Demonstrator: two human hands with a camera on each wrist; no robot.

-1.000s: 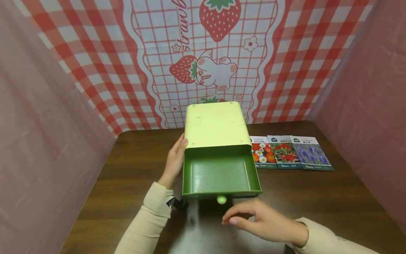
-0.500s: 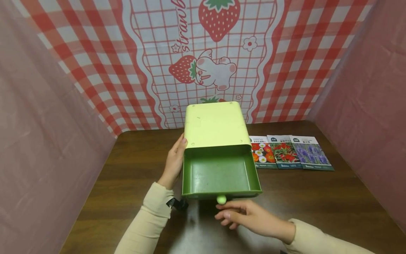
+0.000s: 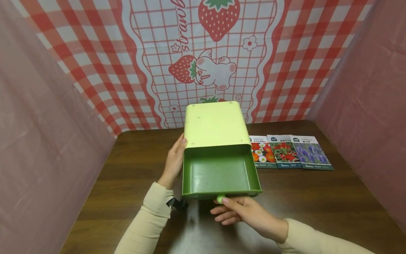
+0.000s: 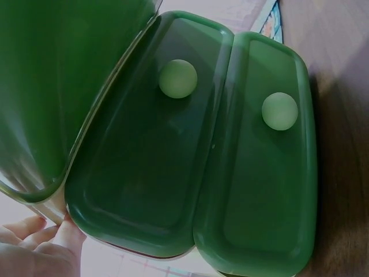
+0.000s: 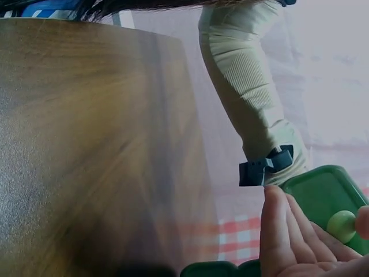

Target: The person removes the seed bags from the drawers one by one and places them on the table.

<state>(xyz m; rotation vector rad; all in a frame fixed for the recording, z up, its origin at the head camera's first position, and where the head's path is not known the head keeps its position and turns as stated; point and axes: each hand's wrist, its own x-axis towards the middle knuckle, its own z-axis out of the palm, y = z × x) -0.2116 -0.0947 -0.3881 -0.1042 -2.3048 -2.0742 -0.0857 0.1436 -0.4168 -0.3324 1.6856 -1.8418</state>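
A small drawer cabinet [image 3: 217,123] with a pale yellow-green shell stands in the middle of the table. Its green top drawer [image 3: 219,173] is pulled out, the bare floor showing. Against the cabinet's left side rests my left hand [image 3: 173,162], thumb near the top front corner. My right hand [image 3: 248,215] is at the drawer's front, pinching the round light-green knob [image 3: 221,199] with the thumb on top and fingers spread below. In the left wrist view, two lower drawers [image 4: 141,156] sit pushed in under the open one, each with a round knob [image 4: 279,111].
Three flower seed packets lie overlapping to the right of the cabinet: orange and white blooms [image 3: 264,155], red blooms [image 3: 287,153] and purple blooms [image 3: 312,153]. The wooden table [image 3: 120,197] has pink cloth at both sides and a red checked strawberry cloth [image 3: 209,49] behind.
My right hand has moved left and slightly up from beside the drawer front to the knob, its thumb now on it. The left hand, cabinet and drawer stay in place.
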